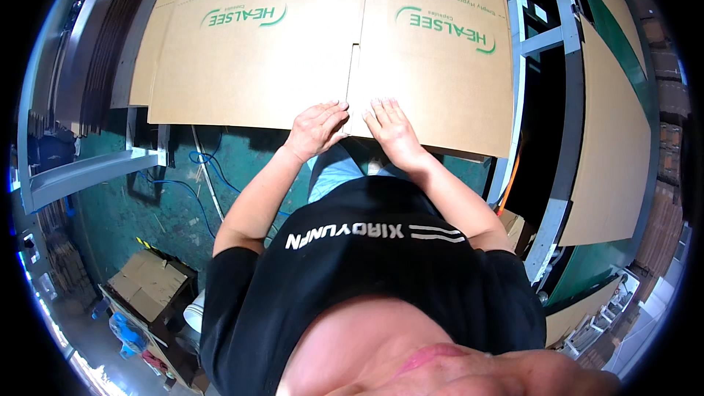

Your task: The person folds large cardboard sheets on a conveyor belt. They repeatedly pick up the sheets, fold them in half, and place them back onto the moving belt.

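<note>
A wide brown cardboard sheet (293,81) with green print lies flat in front of me, a narrow slot running inward from its near edge. On the left of that slot, my left hand (317,130) rests on the sheet by the near edge, fingers lying on the board and pointing right, thumb apart. Just right of the slot, my right hand (392,128) lies on the board with its fingers stretched out and pointing away from me. The undersides of both hands are hidden.
Grey metal frames (99,174) stand at the left, with another metal rail (522,103) along the sheet's right side. More cardboard (612,147) leans at the far right. A blue hose (180,182) crosses the green floor. An open carton (150,286) stands at lower left.
</note>
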`<action>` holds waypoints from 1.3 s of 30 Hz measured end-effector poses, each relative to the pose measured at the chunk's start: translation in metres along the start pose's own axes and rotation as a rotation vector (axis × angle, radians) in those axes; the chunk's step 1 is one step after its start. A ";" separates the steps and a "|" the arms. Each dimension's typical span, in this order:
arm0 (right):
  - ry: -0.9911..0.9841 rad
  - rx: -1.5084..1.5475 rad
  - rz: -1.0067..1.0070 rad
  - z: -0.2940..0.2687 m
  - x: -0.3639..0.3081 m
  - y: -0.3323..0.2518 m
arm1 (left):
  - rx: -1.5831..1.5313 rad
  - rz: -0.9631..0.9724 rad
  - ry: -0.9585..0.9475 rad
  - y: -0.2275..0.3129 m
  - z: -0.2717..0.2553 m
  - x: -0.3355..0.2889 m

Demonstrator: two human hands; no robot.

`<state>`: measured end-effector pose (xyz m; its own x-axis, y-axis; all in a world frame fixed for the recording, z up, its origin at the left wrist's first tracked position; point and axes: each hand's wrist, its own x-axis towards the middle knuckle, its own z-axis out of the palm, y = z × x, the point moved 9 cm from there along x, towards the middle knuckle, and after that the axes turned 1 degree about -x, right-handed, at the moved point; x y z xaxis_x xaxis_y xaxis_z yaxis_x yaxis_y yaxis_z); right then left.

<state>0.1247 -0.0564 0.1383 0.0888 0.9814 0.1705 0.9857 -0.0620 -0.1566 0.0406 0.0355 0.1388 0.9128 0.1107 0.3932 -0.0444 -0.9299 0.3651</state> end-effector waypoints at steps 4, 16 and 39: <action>-0.016 0.137 -0.008 0.008 -0.004 0.007 | -0.067 -0.057 -0.011 -0.008 0.009 -0.006; 0.322 -0.142 1.352 -0.004 -0.095 0.372 | 0.307 0.220 -0.326 -0.060 -0.023 -0.040; 0.627 1.032 1.724 -0.005 -0.072 0.381 | -0.434 0.281 -0.818 -0.095 0.016 -0.008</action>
<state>0.4941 -0.1517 0.0715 0.8492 -0.1371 -0.5100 -0.5259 -0.3089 -0.7925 0.0437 0.1179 0.0876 0.8391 -0.5270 -0.1349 -0.3010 -0.6563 0.6919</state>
